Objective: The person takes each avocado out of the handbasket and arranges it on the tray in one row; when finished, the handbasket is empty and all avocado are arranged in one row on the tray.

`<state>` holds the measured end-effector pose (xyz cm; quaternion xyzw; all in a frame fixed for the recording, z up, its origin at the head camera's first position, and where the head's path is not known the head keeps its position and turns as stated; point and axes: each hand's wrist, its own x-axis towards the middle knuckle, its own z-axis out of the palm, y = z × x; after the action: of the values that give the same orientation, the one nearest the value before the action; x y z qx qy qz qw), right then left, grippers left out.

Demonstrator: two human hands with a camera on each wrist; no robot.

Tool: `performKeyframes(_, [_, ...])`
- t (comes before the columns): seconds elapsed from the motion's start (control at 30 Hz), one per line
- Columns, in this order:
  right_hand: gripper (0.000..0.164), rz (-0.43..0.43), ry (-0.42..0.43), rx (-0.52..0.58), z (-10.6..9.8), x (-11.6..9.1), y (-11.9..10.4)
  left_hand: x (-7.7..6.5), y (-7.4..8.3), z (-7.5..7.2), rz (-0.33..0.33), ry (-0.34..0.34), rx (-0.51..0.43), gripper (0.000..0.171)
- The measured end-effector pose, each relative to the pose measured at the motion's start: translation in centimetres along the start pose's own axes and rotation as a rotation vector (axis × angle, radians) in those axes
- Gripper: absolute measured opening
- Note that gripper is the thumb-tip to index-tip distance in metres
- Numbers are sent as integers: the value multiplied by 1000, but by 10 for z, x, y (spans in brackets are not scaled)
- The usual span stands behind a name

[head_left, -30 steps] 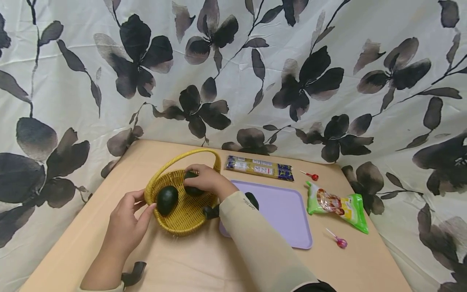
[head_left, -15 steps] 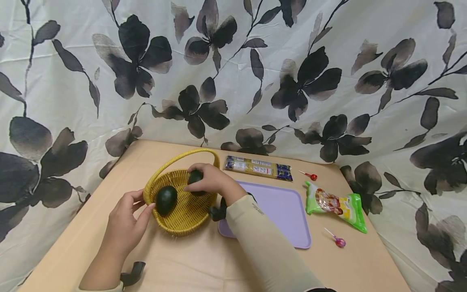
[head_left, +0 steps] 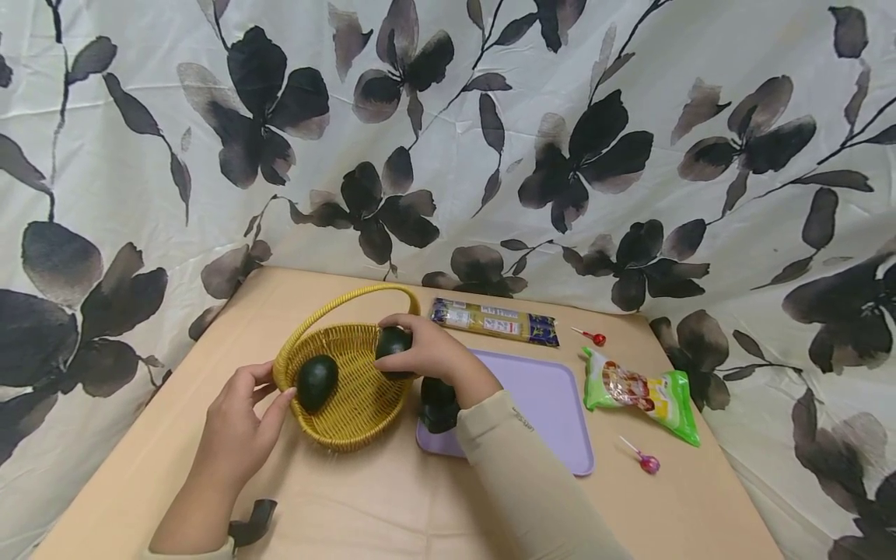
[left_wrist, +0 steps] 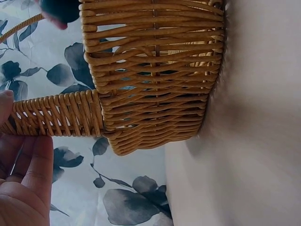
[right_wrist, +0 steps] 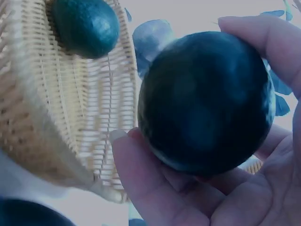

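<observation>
A yellow wicker basket [head_left: 353, 420] with a tall handle stands on the left part of the table. My left hand [head_left: 241, 424] pinches the foot of its handle [left_wrist: 61, 113] between thumb and fingers. Inside, against the left wall, lies one dark green avocado [head_left: 317, 383], also visible in the right wrist view. My right hand [head_left: 434, 354] grips a second avocado [right_wrist: 207, 103] with thumb and fingers round it. That avocado is held up at the basket's right rim, its lower part covered by the thumb in the head view.
A lilac tray [head_left: 553, 412] lies right of the basket, partly under my right forearm. Behind it is a long blue-and-gold packet [head_left: 493, 320]. Further right are a red lollipop [head_left: 595, 338], a green snack bag [head_left: 640, 393] and a pink lollipop [head_left: 649, 463]. Flowered cloth hangs behind.
My right hand has lifted the avocado from inside the basket and moved it right, to the rim. My left hand keeps its hold on the handle; the other avocado has stayed put.
</observation>
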<state>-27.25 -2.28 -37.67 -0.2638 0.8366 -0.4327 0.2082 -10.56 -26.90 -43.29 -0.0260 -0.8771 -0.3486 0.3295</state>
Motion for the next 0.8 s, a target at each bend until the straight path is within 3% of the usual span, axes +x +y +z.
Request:
performKeyframes(0.2, [78, 15, 56, -34, -13, -9, 7, 1, -1, -1, -3, 4, -2, 48])
performKeyframes(0.47, [77, 49, 121, 99, -28, -25, 18, 2, -2, 0, -7, -5, -3, 49])
performKeyframes(0.8, [79, 97, 218, 78, -46, -46, 35, 2, -1, 1, -7, -3, -13, 49])
